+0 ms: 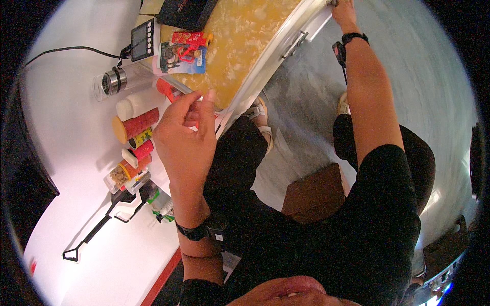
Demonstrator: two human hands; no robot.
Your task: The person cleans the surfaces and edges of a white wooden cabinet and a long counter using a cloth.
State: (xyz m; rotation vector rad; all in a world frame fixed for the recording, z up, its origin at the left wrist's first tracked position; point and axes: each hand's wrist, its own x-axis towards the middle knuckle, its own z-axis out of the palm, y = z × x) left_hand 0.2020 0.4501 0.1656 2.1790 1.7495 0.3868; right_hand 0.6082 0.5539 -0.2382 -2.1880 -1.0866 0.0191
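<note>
My left hand (187, 134) is over the corner of the yellow marbled table mat (237, 57), thumb and fingertips nearly together around a small pale edge that is too unclear to name. Under and behind it shows a red item (165, 88), partly covered by the hand. My right hand (344, 13) reaches to the top edge of the picture, beside the far end of a white tray or drawer front (319, 25); its fingers are mostly cut off, so its grasp cannot be told. Beyond the left hand, a red patterned tube (189, 38) with a cord lies on a printed card (180, 63).
A small screen device (142, 40), a black box (185, 13), a clear glass bottle (122, 79) and several small jars and rolls (139, 124) stand left on the white table. A black and white long-handled tool (103, 222) lies nearer. A brown box (316, 193) is on the floor.
</note>
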